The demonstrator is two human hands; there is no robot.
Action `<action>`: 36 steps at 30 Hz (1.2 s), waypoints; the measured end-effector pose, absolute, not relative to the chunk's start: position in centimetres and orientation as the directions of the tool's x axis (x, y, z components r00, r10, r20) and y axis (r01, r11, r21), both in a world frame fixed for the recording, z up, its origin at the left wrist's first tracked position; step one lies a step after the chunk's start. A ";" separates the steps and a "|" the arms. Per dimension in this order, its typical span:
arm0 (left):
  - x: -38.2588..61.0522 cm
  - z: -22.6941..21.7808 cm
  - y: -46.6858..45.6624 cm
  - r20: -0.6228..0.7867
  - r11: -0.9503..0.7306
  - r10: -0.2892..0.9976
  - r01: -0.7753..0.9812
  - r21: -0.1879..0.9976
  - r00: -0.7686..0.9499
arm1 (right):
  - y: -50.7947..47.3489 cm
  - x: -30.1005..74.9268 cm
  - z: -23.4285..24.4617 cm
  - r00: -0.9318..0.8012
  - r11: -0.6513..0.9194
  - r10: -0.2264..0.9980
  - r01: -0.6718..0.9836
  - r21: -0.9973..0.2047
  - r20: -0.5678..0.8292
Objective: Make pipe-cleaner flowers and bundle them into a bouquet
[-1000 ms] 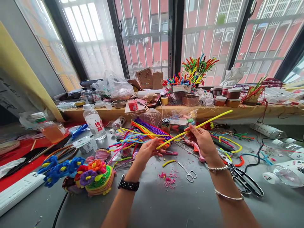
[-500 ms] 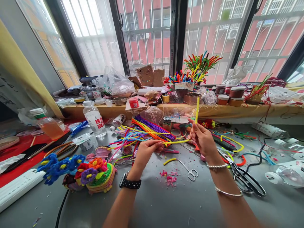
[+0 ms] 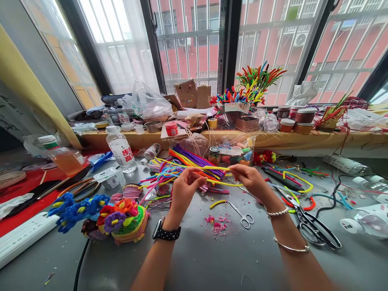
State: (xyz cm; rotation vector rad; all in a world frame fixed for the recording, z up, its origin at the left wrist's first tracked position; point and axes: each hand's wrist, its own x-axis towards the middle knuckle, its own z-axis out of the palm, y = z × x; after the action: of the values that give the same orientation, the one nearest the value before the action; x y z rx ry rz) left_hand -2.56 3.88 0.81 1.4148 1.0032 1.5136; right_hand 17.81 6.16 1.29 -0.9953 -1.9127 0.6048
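Note:
A yellow pipe cleaner stretches between my two hands above the table. One strand of it runs lower, and another yellow strand passes higher, toward the left. My left hand, with a black watch at its wrist, is closed at the lower strand by thumb and fingertips. Fingertips of my right hand pinch the yellow strands on the other side; part of the grip is hidden. Just behind lies a bundle of coloured pipe cleaners. Nearer me are a short yellow piece and small white-handled scissors.
Large black-handled scissors lie at right, near plastic bottles. Pipe-cleaner flowers stand at left, with a water bottle behind. Pink fluff scraps dot the table. Jars and a pot of pipe-cleaner stems line the sill.
My right hand has come down and left, turning its fingers inward. The yellow end that stood upright in it now lies sideways, toward my left hand. My left hand has shifted slightly.

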 end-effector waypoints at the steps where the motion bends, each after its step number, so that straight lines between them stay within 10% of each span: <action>1: -2.6 0.9 3.8 0.363 -0.364 0.931 -0.031 0.931 -0.045 | 6.2 17.8 1.3 -0.322 0.582 0.813 0.428 -0.691 0.485; 25: -3.2 0.5 4.0 0.444 -0.425 0.894 0.198 0.884 -0.064 | 5.8 17.2 1.7 -0.488 0.659 0.752 0.551 -0.512 0.443; 36: -4.2 1.7 4.0 0.308 -0.315 0.902 0.027 0.949 -0.302 | 5.2 18.0 2.7 -0.445 0.661 0.732 0.648 -0.379 0.516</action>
State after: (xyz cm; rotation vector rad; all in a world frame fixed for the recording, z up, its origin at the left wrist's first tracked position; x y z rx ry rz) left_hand -4.17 4.00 1.74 1.2651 1.2475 1.6941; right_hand 17.96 5.20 2.69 -1.0618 -2.2119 0.1648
